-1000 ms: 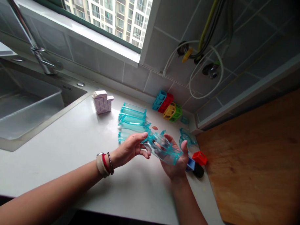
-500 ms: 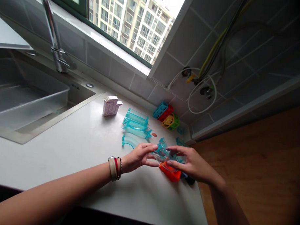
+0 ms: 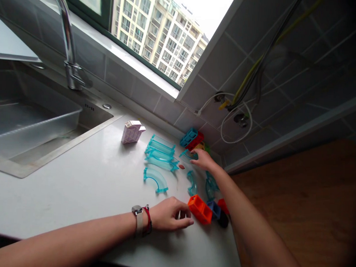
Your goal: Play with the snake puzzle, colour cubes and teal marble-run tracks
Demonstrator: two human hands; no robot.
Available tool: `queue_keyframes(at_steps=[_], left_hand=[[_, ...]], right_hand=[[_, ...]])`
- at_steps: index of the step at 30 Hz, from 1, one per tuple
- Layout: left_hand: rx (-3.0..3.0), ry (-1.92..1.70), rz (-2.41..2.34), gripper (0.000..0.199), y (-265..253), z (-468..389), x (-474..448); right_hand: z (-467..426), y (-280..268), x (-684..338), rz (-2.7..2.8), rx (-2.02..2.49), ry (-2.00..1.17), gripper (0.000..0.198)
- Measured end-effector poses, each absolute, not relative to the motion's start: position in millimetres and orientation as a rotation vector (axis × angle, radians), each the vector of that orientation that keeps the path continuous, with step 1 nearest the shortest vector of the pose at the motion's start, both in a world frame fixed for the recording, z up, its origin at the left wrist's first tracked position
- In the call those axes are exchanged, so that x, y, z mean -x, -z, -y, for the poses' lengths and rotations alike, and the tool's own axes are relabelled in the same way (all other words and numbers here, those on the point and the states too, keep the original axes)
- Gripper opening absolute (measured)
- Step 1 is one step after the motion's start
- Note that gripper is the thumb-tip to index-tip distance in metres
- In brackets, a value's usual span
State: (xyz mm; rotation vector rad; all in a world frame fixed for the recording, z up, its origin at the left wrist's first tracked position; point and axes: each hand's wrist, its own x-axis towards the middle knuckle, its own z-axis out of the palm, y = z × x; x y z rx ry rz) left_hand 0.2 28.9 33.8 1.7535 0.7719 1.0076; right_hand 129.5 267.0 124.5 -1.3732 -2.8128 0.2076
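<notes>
At the back of the counter my right hand (image 3: 204, 159) has its thumb and fingertips closed on a clear teal curved track piece (image 3: 186, 155). Lower down, my left hand (image 3: 172, 214), with a watch and bracelets at the wrist, hovers loosely curled with a gap between thumb and fingers and nothing in it. Beside its fingertips lies an orange block (image 3: 200, 209). Between the hands rests another short teal curved piece (image 3: 192, 183). A larger teal curve (image 3: 155, 178) and several straight-looking teal channels (image 3: 161, 150) lie to the left.
Blue block (image 3: 188, 137) and red block (image 3: 197, 141) stand near the tiled wall, with yellow and green ones partly hidden. More teal pieces (image 3: 210, 185) and a dark blue block (image 3: 214, 208) lie right. A patterned box (image 3: 132, 132) stands near the sink (image 3: 99, 125).
My hands have parted. The right moved up and away to the back with a teal curve; the left dropped lower, without the clear piece. A short teal curve now lies behind the orange block.
</notes>
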Motion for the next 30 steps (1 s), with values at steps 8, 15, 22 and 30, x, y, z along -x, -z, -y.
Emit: queue_keyframes(at_steps=[8,15,22,30], left_hand=[[-1.748,-1.016,-0.793,0.029,-31.3,-32.3,-1.8],[-1.745,-1.024,-0.81,0.026,-28.1,-32.4,-3.5],[-1.79,-1.023,-0.826,0.023,-27.4,-33.3,-2.6],[-1.814,-1.021,-0.851,0.025,-25.4,-34.3,-3.1]], right_hand=[[-297.0,-83.7,-106.9,2.973,1.332,-0.205,0.03],[-294.2,-83.3,-111.8,3.025,1.309,-0.226,0.044],[-280.5,-95.6,-120.6,2.982,1.476,-0.135,0.037],[-235.1,-144.4,-119.7,2.702,1.507,0.231,0.049]])
